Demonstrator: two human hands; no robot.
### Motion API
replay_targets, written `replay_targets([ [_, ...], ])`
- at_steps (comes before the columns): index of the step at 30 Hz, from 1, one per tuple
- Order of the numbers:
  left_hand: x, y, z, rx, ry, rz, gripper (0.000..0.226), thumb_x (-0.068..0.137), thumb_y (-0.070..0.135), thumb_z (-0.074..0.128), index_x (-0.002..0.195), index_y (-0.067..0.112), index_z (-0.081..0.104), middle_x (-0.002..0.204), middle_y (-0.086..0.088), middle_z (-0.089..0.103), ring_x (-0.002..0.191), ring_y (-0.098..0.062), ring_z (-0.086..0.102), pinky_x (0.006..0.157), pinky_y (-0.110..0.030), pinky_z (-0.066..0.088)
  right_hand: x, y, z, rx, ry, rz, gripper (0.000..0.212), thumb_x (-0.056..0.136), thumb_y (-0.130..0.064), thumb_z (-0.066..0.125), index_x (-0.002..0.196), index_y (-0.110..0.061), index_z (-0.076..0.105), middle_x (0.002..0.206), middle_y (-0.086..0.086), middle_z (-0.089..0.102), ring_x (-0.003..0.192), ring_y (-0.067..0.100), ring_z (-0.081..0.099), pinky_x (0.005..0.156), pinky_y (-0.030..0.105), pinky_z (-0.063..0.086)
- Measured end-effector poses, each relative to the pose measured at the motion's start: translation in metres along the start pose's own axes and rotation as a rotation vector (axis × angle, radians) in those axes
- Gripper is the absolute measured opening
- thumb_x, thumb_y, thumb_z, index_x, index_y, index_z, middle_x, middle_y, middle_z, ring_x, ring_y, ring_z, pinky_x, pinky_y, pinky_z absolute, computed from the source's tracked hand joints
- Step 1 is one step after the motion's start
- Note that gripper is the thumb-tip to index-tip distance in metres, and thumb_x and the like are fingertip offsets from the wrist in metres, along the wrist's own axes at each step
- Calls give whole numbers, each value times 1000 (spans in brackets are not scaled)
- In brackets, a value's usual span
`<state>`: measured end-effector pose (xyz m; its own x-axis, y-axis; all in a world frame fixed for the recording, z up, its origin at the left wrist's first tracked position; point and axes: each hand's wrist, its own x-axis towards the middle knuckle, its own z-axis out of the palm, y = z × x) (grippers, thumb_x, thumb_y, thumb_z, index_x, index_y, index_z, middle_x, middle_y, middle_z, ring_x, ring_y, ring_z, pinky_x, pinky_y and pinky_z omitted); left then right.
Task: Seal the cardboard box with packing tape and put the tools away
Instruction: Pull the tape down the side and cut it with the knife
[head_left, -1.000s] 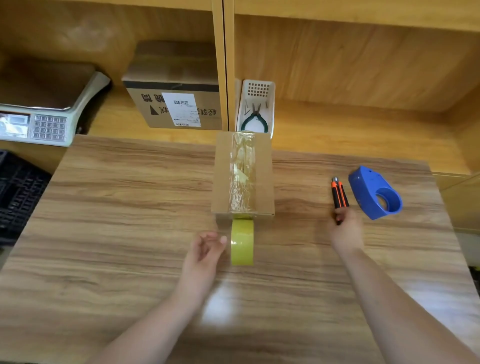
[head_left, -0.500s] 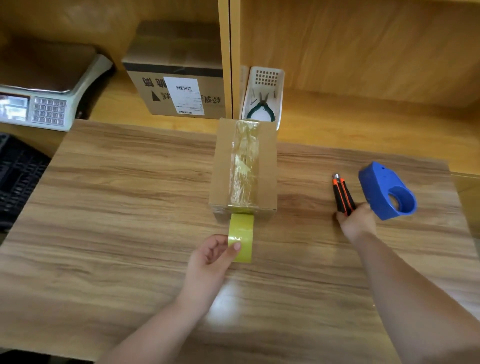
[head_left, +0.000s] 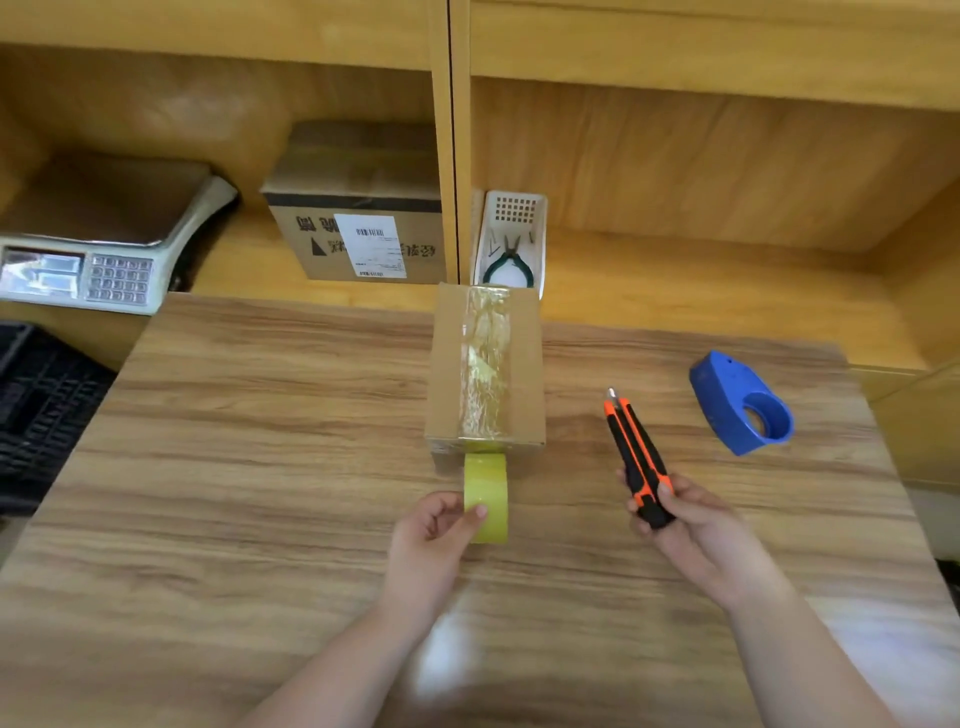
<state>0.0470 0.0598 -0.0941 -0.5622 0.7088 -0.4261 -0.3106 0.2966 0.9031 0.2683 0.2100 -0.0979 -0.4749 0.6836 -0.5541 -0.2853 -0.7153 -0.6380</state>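
Observation:
A small cardboard box (head_left: 447, 384) stands in the middle of the wooden table (head_left: 260, 441), with a strip of clear yellowish tape along its top. The strip runs down the box's near face to a yellow tape roll (head_left: 488, 488) standing on edge right in front of it. My left hand (head_left: 434, 540) grips the roll from the left, thumb on its tread. My right hand (head_left: 691, 525) holds an orange and black utility knife (head_left: 636, 457) lifted off the table, its tip pointing away from me, to the right of the box.
A blue tape dispenser (head_left: 740, 402) lies on the table at the right. Behind the box, a white basket (head_left: 514, 208) on the shelf holds pliers (head_left: 509, 262). A labelled carton (head_left: 358, 228) and a scale (head_left: 93, 244) sit at the back left, a black crate (head_left: 41, 410) beside the table.
My right hand picked the knife up off the table and brought it nearer to me and the box. My left hand closed on the tape roll.

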Motion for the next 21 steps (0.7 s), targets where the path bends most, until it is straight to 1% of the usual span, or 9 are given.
replay_targets([
  [2, 0, 2, 0, 15, 17, 1, 7, 81, 5, 70, 81, -1, 67, 67, -14, 59, 64, -19, 47, 55, -23, 37, -7, 0, 10, -65, 87, -34, 34, 81, -8, 53, 113, 2, 51, 100, 18, 68, 59, 18, 57, 45, 24, 42],
  [4, -1, 5, -1, 59, 31, 26, 9, 80, 7, 72, 78, 0, 67, 60, -10, 52, 55, -14, 41, 46, -15, 32, -11, -2, 21, -129, 170, -50, 23, 89, -12, 50, 108, 0, 54, 87, 14, 71, 50, 15, 53, 39, 22, 38],
  [6, 0, 5, -2, 102, 31, 48, 13, 80, 12, 73, 76, 1, 66, 57, -9, 47, 55, -16, 37, 45, -16, 27, -14, -5, 35, -183, 228, -51, 16, 94, -15, 49, 101, -3, 56, 78, 12, 70, 44, 13, 50, 33, 20, 33],
  [8, 0, 5, -3, 125, 29, 49, 14, 80, 13, 73, 77, 1, 67, 49, 2, 47, 47, -8, 34, 42, -15, 25, -13, -7, 52, -229, 247, -38, 14, 93, -18, 52, 95, -6, 58, 74, 12, 67, 39, 12, 47, 30, 17, 27],
  [10, 0, 6, -4, 130, 14, 40, 12, 81, 12, 72, 75, 4, 66, 41, 12, 44, 40, -1, 31, 40, -15, 24, -9, -5, 76, -300, 222, -40, 14, 91, -21, 56, 93, -8, 60, 67, 10, 67, 36, 12, 46, 29, 16, 22],
  [13, 2, 7, -2, 125, 6, 42, 15, 81, 12, 72, 70, 10, 63, 39, 12, 40, 41, -2, 28, 41, -18, 22, 9, 2, 113, -426, 193, -92, 23, 85, -29, 66, 90, -8, 60, 66, 9, 68, 36, 14, 45, 29, 16, 22],
  [16, 5, 7, -4, 136, -24, 51, 14, 82, 10, 70, 73, 7, 60, 39, 12, 40, 40, -1, 28, 41, -18, 22, 26, 14, 146, -472, 193, -117, 29, 78, -33, 73, 76, -13, 53, 62, 12, 64, 35, 14, 42, 29, 15, 26],
  [18, 4, 4, -5, 148, -64, 63, 14, 84, 10, 69, 75, 5, 59, 38, 13, 40, 39, -1, 28, 40, -17, 22, 34, 23, 157, -473, 186, -120, 33, 79, -34, 73, 76, -13, 48, 60, 13, 61, 34, 14, 42, 30, 16, 26],
  [21, -2, -1, -4, 185, -79, 91, 19, 85, 12, 68, 70, 11, 57, 38, 13, 44, 37, 0, 31, 39, -15, 23, 40, 30, 163, -498, 212, -162, 34, 81, -35, 70, 79, -10, 47, 59, 11, 60, 35, 17, 45, 31, 20, 26],
])
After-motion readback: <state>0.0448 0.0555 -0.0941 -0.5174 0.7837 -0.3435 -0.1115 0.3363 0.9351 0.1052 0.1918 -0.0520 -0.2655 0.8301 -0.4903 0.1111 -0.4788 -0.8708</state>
